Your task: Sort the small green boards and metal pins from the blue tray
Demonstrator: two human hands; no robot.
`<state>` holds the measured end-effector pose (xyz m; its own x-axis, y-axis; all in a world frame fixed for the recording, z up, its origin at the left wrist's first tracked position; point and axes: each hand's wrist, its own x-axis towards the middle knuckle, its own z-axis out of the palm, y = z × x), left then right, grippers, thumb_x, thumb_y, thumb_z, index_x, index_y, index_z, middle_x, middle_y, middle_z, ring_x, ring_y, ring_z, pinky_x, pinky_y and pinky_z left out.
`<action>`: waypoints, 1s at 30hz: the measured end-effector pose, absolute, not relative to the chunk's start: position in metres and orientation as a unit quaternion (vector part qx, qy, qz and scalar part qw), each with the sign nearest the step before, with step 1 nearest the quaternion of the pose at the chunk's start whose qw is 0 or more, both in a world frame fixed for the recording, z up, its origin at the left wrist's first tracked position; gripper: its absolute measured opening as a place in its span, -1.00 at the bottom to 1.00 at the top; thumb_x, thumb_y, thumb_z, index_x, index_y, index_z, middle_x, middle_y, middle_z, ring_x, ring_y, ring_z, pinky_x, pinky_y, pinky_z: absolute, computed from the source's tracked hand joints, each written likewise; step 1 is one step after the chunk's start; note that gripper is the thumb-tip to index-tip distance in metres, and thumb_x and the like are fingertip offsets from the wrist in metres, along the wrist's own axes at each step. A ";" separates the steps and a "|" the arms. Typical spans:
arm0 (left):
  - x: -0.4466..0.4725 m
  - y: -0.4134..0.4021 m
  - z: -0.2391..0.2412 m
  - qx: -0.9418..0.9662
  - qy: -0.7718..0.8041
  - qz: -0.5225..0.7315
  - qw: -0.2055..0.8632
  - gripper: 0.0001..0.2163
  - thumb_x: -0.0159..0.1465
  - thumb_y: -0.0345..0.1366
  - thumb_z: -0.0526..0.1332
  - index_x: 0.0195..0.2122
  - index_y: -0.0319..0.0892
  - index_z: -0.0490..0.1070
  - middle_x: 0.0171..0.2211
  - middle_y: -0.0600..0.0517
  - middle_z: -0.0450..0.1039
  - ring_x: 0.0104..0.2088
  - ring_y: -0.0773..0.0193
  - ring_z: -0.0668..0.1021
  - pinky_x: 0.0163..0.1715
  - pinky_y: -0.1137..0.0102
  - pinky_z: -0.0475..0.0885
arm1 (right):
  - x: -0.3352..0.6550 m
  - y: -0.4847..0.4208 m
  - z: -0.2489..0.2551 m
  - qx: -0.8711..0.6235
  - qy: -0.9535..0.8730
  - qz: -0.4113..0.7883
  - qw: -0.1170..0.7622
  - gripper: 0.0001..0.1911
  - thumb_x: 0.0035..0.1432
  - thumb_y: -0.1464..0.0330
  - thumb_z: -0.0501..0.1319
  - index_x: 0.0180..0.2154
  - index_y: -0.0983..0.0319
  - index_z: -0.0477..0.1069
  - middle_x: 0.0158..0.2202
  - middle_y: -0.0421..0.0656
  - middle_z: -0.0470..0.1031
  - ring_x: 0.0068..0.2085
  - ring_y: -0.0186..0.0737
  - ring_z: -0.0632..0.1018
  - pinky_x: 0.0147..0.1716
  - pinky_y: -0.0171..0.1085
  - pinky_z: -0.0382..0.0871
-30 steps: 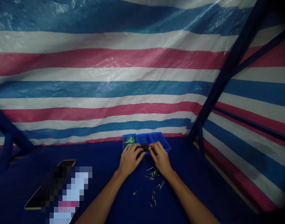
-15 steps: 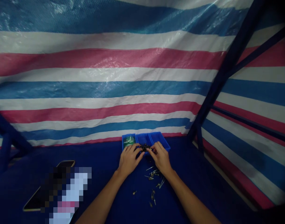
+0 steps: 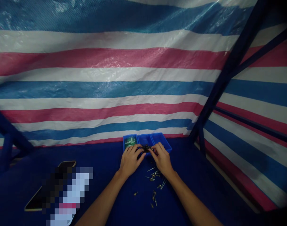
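Between left hand [image 3: 130,160] and right hand [image 3: 162,160] — small dark part [image 3: 146,148], pinched by both, at blue tray [image 3: 157,137] near rim.

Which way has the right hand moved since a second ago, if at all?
No, not noticeably. The right hand stays at the near edge of the blue tray, holding the small dark part together with the left hand.
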<state>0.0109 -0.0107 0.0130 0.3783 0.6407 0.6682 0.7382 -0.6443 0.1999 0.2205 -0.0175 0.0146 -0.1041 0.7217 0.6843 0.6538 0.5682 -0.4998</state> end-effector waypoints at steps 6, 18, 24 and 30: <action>0.011 -0.011 0.013 -0.827 -0.417 -0.372 0.066 -0.83 0.51 -0.16 0.20 -0.01 -0.01 0.56 0.10 0.00 0.55 0.04 0.13 0.59 0.07 0.15 0.44 | 0.220 -0.017 0.013 -0.459 -0.747 0.039 0.480 -0.87 0.50 0.36 0.15 -0.08 0.15 0.48 -0.22 -0.14 0.45 -0.28 -0.20 0.55 -0.25 -0.26 0.44; 0.011 -0.011 0.013 -0.827 -0.416 -0.372 0.066 -0.84 0.50 -0.17 0.21 -0.01 -0.01 0.56 0.09 0.00 0.56 0.05 0.12 0.58 0.08 0.15 0.44 | 0.219 -0.018 0.015 -0.451 -0.752 0.062 0.476 -0.84 0.51 0.34 0.13 -0.01 0.12 0.49 -0.10 -0.09 0.49 -0.14 -0.14 0.61 -0.13 -0.22 0.50; 0.012 -0.011 0.013 -0.827 -0.419 -0.369 0.065 -0.83 0.51 -0.16 0.20 -0.01 -0.01 0.56 0.09 0.00 0.55 0.05 0.12 0.58 0.08 0.14 0.44 | 0.220 -0.018 0.015 -0.443 -0.750 0.055 0.488 -0.82 0.51 0.35 0.12 0.00 0.10 0.49 -0.09 -0.09 0.54 -0.10 -0.11 0.64 -0.08 -0.22 0.52; 0.011 -0.012 0.014 -0.828 -0.419 -0.368 0.062 -0.81 0.52 -0.15 0.18 -0.01 -0.02 0.56 0.10 -0.01 0.55 0.05 0.13 0.57 0.08 0.15 0.44 | 0.221 -0.015 0.011 -0.433 -0.753 0.059 0.492 -0.81 0.51 0.37 0.13 0.03 0.11 0.47 -0.08 -0.09 0.57 -0.06 -0.10 0.64 -0.04 -0.20 0.51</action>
<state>0.0113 -0.0117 0.0143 0.3787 0.6476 0.6612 0.7392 -0.6416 0.2051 0.2206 -0.0149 0.0115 -0.1412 0.7105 0.6894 0.5948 0.6176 -0.5146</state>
